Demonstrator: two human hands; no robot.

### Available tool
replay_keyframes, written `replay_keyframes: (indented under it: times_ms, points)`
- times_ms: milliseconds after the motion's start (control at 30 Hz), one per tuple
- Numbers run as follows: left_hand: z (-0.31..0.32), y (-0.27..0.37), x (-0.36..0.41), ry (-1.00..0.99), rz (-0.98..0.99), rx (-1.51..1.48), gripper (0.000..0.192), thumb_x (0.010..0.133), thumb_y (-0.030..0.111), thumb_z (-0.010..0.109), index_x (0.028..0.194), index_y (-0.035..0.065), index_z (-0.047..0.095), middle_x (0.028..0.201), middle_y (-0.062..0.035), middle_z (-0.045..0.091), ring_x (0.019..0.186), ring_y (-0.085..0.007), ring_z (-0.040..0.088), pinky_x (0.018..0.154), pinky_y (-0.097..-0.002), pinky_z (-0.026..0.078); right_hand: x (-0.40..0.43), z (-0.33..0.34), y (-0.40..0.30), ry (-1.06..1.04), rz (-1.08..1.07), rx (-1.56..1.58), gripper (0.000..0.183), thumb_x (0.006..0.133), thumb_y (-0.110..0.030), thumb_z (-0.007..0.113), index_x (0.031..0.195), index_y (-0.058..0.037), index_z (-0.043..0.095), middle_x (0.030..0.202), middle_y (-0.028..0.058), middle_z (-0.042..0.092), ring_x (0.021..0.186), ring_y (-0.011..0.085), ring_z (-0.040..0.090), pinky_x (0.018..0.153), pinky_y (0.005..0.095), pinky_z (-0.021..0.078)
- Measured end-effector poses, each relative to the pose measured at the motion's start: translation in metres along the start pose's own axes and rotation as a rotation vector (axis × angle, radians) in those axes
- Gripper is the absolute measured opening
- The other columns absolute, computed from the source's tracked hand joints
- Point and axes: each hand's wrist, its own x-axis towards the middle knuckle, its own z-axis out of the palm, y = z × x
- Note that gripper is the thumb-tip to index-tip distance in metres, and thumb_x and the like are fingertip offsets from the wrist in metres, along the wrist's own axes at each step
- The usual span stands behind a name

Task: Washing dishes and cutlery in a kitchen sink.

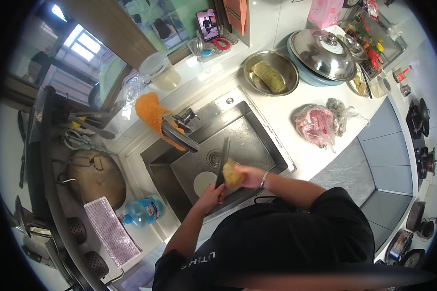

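Over the steel sink (256, 142), my left hand (212, 198) grips the handle of a dark-bladed knife (224, 154), its blade pointing away from me. My right hand (253, 177), with a bracelet at the wrist, holds a rounded yellow-brown piece of food (232, 175), probably a root vegetable. Its surface is blurred. The blade lies right alongside it; whether they touch I cannot tell. Below my hands, a pale round dish (203, 182) sits on the sink floor near the drain (214, 158), partly hidden by my left hand and the knife.
An orange cloth (149, 109) drapes the faucet (180, 136). Right of the sink are a steel bowl (293, 78) holding a leafy green bundle (269, 77), bagged raw meat (315, 123) and a lidded pot (322, 54). Left stand a blue liquid bottle (145, 211) and a round cutting board (96, 178).
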Motion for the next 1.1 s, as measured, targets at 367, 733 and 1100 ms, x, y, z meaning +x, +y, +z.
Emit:
replay_keyframes:
  times_ms: [367, 733, 1100]
  points:
    - [0.028, 0.017, -0.02, 0.045, 0.042, 0.42, 0.021, 0.095, 0.026, 0.044, 0.095, 0.0052, 0.049, 0.064, 0.0011, 0.044, 0.051, -0.0092, 0.042, 0.045, -0.025, 0.037, 0.027, -0.006, -0.045, 0.054, -0.288, -0.107, 0.033, 0.087, -0.016, 0.059, 0.116, -0.0041, 0.047, 0.102, 0.0099, 0.06, 0.087, 0.0226, 0.063, 0.077, 0.0381, 0.0519]
    - [0.0, -0.002, -0.024, 0.006, -0.128, 0.822, 0.026, 0.089, 0.023, 0.052, 0.102, 0.0014, 0.057, 0.063, -0.001, 0.048, 0.053, -0.0132, 0.047, 0.048, -0.0286, 0.041, 0.027, 0.029, -0.01, -0.339, -0.691, -1.665, 0.072, 0.067, -0.014, 0.076, 0.128, -0.0096, 0.038, 0.117, 0.013, 0.053, 0.106, 0.0289, 0.054, 0.087, 0.0395, 0.0466]
    - [-0.005, 0.012, -0.051, 0.001, 0.095, 1.024, 0.028, 0.09, 0.025, 0.052, 0.098, -0.0019, 0.053, 0.082, -0.0119, 0.059, 0.077, -0.0235, 0.056, 0.07, -0.036, 0.044, 0.011, -0.014, -0.082, -0.319, -0.047, -2.007, 0.031, 0.064, -0.022, 0.074, 0.088, -0.0086, 0.059, 0.082, 0.0138, 0.065, 0.082, 0.0227, 0.065, 0.064, 0.0342, 0.0493]
